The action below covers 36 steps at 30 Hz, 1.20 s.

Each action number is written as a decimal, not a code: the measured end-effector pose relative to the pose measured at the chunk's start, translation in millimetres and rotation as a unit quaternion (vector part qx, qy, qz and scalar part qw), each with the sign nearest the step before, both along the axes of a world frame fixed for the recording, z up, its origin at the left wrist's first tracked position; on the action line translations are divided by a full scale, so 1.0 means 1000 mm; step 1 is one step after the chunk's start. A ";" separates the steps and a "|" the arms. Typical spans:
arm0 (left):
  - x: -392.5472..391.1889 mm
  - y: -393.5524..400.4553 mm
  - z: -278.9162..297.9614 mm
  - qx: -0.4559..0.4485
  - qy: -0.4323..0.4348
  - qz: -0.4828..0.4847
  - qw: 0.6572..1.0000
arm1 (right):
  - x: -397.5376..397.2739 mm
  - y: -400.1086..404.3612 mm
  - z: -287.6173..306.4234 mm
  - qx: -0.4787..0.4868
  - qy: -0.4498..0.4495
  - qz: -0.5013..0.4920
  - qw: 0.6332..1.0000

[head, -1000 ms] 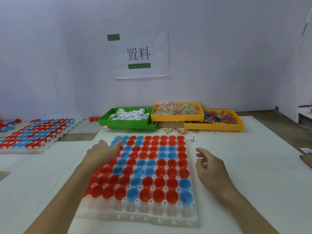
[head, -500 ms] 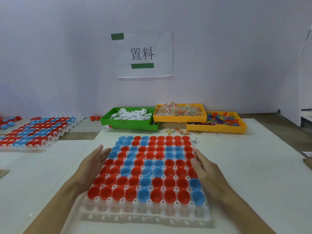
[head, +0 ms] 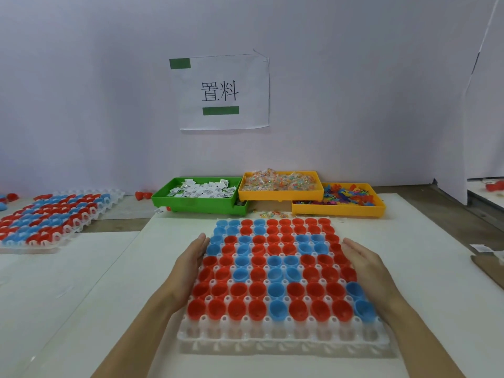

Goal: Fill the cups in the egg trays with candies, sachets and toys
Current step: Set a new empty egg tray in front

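Both hands have a released grip: the left hand (head: 188, 271) lies flat against the left edge of the egg tray (head: 283, 342) on the desk (head: 425, 296), and the right hand (head: 365, 268) lies flat against its right edge. Its red and blue cups (head: 275, 271) appear empty, so filling looks not yet begun. Behind stand the sachets (head: 201, 190), candies (head: 278, 180) and toys (head: 346, 194) in their bins. A second tray (head: 51, 214) sits far left; its contents cannot be told.
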<state>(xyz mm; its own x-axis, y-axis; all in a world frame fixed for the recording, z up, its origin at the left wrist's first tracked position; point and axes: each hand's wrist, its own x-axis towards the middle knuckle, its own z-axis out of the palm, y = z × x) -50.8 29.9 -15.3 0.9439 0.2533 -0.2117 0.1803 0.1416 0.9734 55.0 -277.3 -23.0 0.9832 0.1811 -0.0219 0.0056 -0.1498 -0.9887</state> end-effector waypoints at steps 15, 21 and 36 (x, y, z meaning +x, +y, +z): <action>0.020 -0.032 0.001 -0.060 0.004 -0.015 0.998 | 0.019 -0.025 -0.006 -0.022 -0.016 -0.033 0.999; 0.014 -0.038 -0.002 -0.070 -0.008 -0.013 0.997 | 0.021 -0.024 -0.009 -0.046 -0.026 -0.034 0.998; 0.011 -0.041 0.002 -0.002 -0.044 0.029 0.999 | 0.022 -0.026 -0.011 -0.058 -0.022 -0.041 0.997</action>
<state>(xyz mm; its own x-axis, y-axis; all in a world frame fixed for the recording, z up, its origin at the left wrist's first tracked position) -39.9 -10.8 -13.5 0.9428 0.3074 -0.1292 0.0853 0.1523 0.9846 77.4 -303.2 -33.9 0.9952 0.0982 0.0052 0.0311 -0.2640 -0.9640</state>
